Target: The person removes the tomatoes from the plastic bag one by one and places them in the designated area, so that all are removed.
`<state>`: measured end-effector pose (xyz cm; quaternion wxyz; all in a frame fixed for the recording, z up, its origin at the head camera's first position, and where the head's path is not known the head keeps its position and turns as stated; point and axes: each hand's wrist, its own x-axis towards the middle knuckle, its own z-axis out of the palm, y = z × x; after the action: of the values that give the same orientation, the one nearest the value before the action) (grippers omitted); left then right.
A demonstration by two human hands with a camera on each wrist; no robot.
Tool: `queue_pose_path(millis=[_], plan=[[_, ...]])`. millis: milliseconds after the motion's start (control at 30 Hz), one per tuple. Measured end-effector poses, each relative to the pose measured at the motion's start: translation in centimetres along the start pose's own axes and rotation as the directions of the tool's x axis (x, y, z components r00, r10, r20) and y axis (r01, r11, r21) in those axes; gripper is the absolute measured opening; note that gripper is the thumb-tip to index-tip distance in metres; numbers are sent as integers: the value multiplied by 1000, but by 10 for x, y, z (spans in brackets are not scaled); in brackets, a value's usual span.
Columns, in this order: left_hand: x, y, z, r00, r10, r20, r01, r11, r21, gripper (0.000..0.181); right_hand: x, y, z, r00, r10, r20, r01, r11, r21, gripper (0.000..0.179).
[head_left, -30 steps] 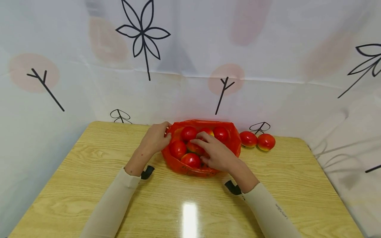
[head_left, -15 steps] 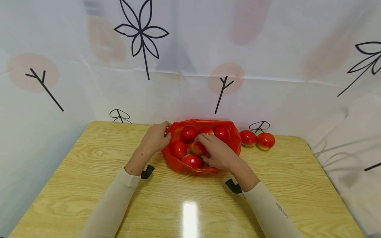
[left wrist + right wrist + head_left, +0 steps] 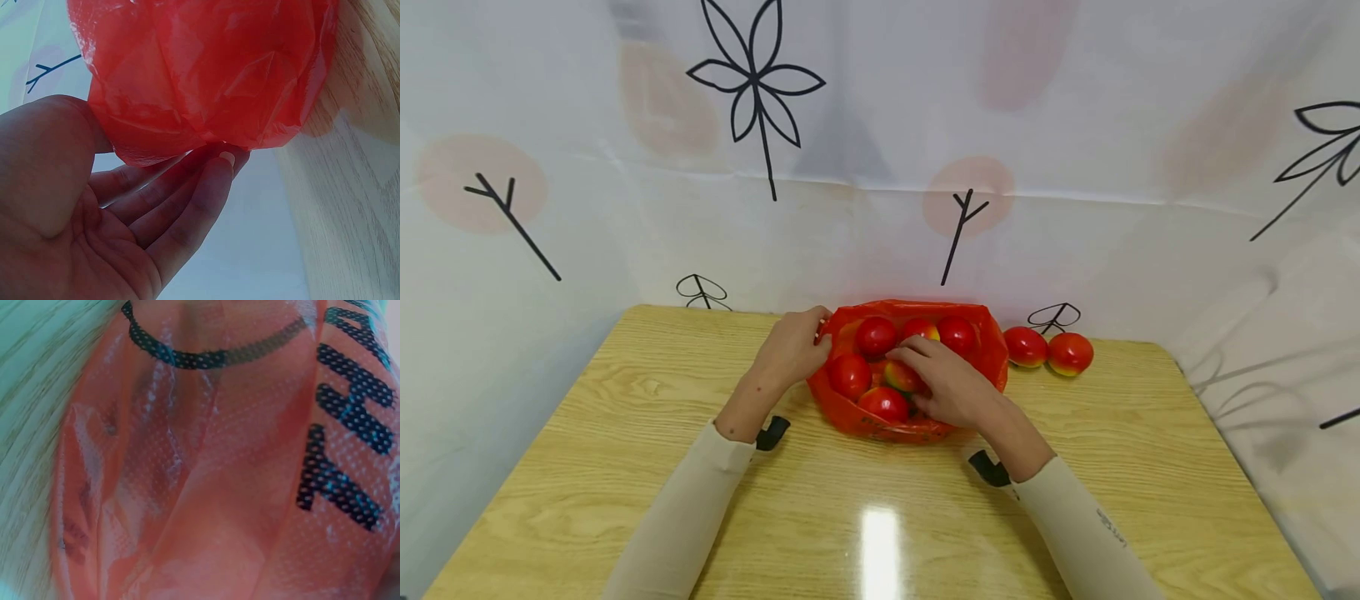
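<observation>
A red plastic bag (image 3: 865, 425) sits with its mouth spread wide on the wooden table, several glossy red mangoes (image 3: 850, 376) inside. At its left rim, my left hand (image 3: 792, 348) pinches the film between thumb and fingers; the left wrist view shows the bag's wall (image 3: 206, 81) over the fingertips (image 3: 228, 156). My right hand (image 3: 953, 385) reaches into the bag, its fingers curled round a mango with a yellow-green side (image 3: 900, 377). That hand covers part of this fruit. In the right wrist view the bag's printed wall (image 3: 219, 456) hides the fingers.
Two more mangoes, one (image 3: 1026, 347) close to the bag and another (image 3: 1071, 354) beside it, lie on the table (image 3: 775, 517) at the back right. A patterned white cloth (image 3: 880, 233) hangs right behind the table's back edge.
My right fingers have closed round the mango in the middle, which has turned to show more of its yellow-green side and shifted slightly right. My left hand has stayed at the rim.
</observation>
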<state>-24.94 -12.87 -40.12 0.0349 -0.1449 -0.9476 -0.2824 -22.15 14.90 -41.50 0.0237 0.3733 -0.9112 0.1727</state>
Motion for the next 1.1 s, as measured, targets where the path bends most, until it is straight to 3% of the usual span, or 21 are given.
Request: queue_pose_path(millis=[367, 767, 1100], plan=[[0, 1, 0, 1000, 1, 7, -1, 1000, -10, 33, -5, 1, -7, 999, 25, -31, -25, 1000, 2, 69], [1, 1, 0, 1000, -7, 13, 7, 1000, -8, 32, -12, 6, -15, 995, 36, -93, -25, 994, 111, 66], [1, 0, 2, 1000, -14, 10, 14, 1000, -1, 32, -22, 7, -23, 986, 51, -158, -29, 990, 137, 65]])
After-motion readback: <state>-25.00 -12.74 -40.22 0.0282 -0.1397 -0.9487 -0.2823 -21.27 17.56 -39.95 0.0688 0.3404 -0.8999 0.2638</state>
